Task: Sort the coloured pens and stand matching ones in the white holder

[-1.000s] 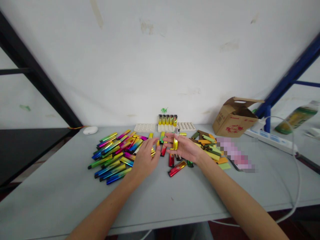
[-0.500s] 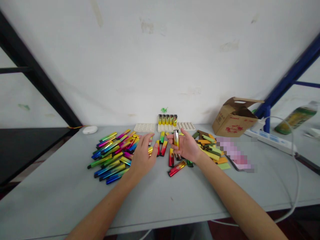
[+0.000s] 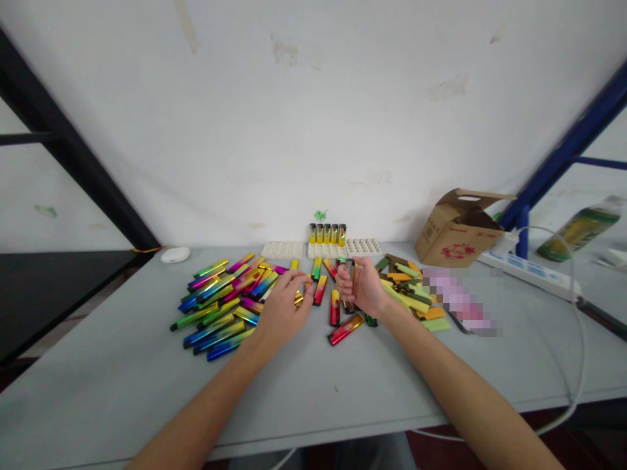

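Observation:
My right hand (image 3: 363,287) has its fingers wrapped round a lighter (image 3: 349,266) with a metal top; most of its body is hidden in the palm. To its left, my left hand (image 3: 285,303) is palm-down with bent fingers. Its thumb and index finger are apart, beside a red and yellow lighter mostly hidden by the fingertips. Between the hands lie loose lighters, among them a red and yellow one (image 3: 320,290) and a green and yellow one (image 3: 317,268). In front of my right hand lies a red and gold lighter (image 3: 345,329).
A pile of shiny coloured lighters (image 3: 220,307) spreads on the left. Upright lighters (image 3: 327,234) stand in a white holed tray (image 3: 326,251) by the wall. Yellow, orange and green pieces (image 3: 416,300), a phone (image 3: 455,297), a carton (image 3: 458,238) and a power strip (image 3: 533,274) are right.
The right fingers have closed round the lighter, which stood upright in plain view before. My left hand has moved slightly right, and its fingers are lower and more bent.

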The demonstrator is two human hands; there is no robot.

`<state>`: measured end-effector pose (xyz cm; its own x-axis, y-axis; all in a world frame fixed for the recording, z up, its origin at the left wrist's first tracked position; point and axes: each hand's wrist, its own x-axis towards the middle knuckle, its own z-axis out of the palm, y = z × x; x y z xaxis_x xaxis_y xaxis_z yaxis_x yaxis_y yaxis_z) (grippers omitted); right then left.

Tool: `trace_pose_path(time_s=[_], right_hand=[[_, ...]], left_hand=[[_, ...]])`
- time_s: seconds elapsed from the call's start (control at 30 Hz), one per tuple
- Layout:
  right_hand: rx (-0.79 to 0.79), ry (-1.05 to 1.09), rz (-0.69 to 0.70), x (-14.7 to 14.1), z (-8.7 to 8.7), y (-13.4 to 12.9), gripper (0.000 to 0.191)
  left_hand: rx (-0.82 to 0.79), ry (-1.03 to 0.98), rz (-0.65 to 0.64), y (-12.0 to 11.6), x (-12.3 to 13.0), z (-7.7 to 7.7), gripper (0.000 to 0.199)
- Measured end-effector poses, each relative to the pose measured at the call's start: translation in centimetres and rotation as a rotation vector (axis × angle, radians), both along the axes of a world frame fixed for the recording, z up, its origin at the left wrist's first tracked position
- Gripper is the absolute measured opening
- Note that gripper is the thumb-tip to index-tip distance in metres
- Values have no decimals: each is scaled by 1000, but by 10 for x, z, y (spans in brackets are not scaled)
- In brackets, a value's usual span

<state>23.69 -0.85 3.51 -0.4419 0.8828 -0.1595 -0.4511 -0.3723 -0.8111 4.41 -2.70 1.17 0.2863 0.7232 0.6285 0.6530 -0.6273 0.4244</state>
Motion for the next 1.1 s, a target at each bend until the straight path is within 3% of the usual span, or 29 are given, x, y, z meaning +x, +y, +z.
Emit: trace_pose_path(time_s=[0.73,1.1], right_hand=[[20,-49,35,-7,4,-5,24],[9,79,143,-3,4,-8,43]], left_hand=[[9,5,-2,-1,0,0,18],[-7,1,-7,-1,0,0,18]])
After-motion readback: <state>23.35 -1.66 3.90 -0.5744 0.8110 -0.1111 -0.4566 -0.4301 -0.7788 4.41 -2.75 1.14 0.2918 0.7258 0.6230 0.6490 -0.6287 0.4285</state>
